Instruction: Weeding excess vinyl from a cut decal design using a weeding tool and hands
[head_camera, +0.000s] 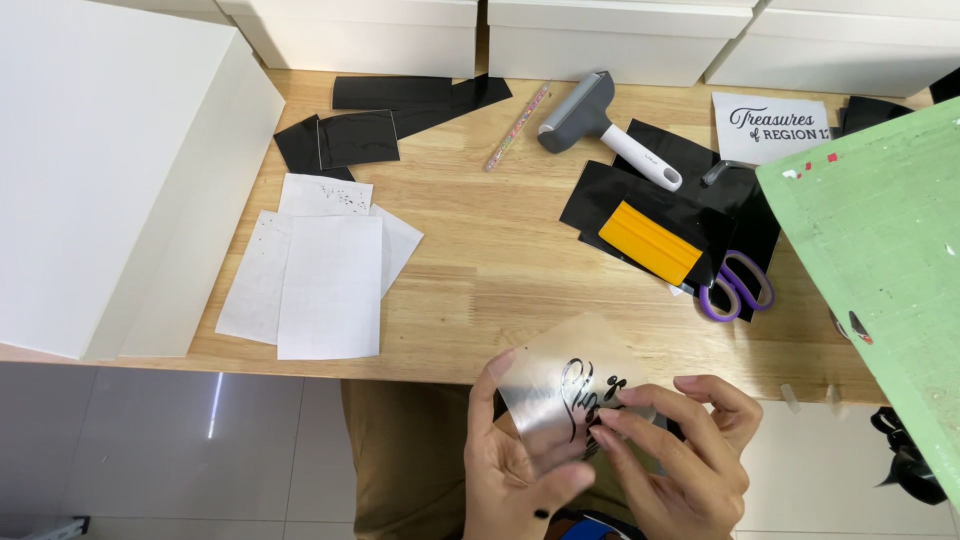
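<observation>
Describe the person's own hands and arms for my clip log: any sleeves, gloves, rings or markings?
Both the left hand and the right hand are bare: no gloves, rings or watch show. No sleeve reaches the wrists in view. Fingernails look short and unpainted. The forearms are out of frame.

A light wooden tabletop (480, 270) with visible plank joints fills the middle of the view. White boxes (610, 35) line its far edge, and a large white box (110, 170) stands at the left end. Below the near edge, pale glossy floor tiles (200, 440) catch a streak of light
</observation>
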